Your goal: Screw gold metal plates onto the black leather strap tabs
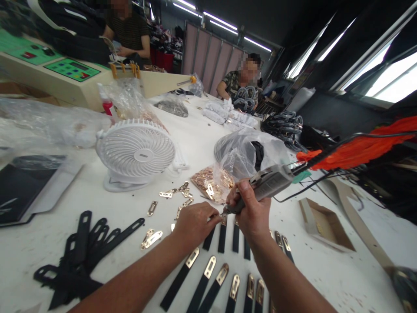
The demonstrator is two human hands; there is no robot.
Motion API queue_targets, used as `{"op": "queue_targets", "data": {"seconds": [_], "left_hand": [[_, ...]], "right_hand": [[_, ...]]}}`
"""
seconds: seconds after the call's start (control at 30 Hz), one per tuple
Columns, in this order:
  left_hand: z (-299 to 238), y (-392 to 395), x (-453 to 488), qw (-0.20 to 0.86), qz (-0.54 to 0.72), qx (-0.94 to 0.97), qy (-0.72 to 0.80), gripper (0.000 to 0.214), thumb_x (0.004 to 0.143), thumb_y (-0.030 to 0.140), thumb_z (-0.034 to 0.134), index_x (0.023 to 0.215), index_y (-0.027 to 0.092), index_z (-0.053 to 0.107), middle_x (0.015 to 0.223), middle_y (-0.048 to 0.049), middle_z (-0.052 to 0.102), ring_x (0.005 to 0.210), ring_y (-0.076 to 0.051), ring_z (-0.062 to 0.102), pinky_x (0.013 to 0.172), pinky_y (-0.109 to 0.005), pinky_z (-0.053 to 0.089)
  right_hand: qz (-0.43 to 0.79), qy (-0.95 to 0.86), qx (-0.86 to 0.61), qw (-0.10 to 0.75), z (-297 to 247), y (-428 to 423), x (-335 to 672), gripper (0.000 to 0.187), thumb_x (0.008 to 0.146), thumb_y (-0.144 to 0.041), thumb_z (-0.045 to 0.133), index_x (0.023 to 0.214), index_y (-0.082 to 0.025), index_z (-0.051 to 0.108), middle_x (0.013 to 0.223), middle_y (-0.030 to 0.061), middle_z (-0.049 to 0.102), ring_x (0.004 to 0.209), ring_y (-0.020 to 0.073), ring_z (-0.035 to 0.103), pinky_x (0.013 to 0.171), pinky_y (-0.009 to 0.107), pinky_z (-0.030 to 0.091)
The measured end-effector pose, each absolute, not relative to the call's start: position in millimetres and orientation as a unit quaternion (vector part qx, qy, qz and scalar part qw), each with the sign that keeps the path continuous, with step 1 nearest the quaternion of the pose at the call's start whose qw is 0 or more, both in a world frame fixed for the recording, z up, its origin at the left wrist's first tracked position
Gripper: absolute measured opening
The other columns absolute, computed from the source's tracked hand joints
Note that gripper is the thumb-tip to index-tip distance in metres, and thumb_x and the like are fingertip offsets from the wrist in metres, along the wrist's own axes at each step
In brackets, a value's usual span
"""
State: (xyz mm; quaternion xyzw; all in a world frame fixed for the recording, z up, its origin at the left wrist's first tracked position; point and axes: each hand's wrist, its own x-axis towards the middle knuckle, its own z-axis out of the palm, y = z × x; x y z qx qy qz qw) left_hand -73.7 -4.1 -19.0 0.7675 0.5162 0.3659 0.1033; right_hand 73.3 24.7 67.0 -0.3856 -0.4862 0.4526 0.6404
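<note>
My right hand [254, 211] is wrapped round a grey electric screwdriver [272, 186], its tip angled down to the left. My left hand [195, 224] is closed in a pinch close to that tip; whatever lies between its fingertips is too small to make out. Under and around both hands lie black straps [199, 292] in two rows, with gold metal plates [210, 266] on their ends. Loose gold plates [152, 208] are scattered left of my left hand. Farther left is a pile of black straps [80, 261] with slotted, rounded ends.
A white fan [140, 152] stands behind the loose plates. Beyond my hands sits a plastic bag of gold plates [208, 180]. A cardboard box [339, 239] lies to the right. The screwdriver's cable [345, 141] runs up right beside orange material. Two people work across the table.
</note>
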Motion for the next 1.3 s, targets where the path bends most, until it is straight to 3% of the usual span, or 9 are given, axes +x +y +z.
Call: {"op": "queue_targets", "data": {"seconds": [0.3,0.53,1.3], "left_hand": [[-17,-5,-74,0.065,0.344,0.828,0.439,0.026,0.102,0.036,0.072,0.079,0.023,0.076,0.086,0.0014,0.077,0.085,-0.017,0.070,0.073,-0.031,0.050],[-7,-10,-70,0.043,0.273,0.872,0.403,0.025,0.099,0.023,0.074,0.074,0.021,0.071,0.082,0.0016,0.076,0.076,-0.019,0.062,0.073,-0.035,0.048],[-15,-7,-68,0.089,0.262,0.879,0.387,0.025,0.098,0.022,0.075,0.074,0.019,0.070,0.083,0.0003,0.074,0.087,-0.019,0.064,0.083,-0.034,0.052]], "right_hand": [[0.423,-0.488,-0.423,0.635,48,39,76,0.045,0.085,-0.053,0.084,0.068,-0.021,0.058,0.051,-0.0021,0.058,0.043,0.0140,0.054,0.041,0.027,0.044],[0.439,-0.467,-0.446,0.625,33,49,78,0.040,0.082,-0.053,0.087,0.082,-0.020,0.064,0.053,-0.0034,0.060,0.042,0.0135,0.053,0.038,0.025,0.043],[0.436,-0.492,-0.464,0.595,22,54,76,0.042,0.084,-0.053,0.085,0.072,-0.018,0.066,0.053,-0.0004,0.062,0.047,0.0145,0.056,0.046,0.027,0.045]]}}
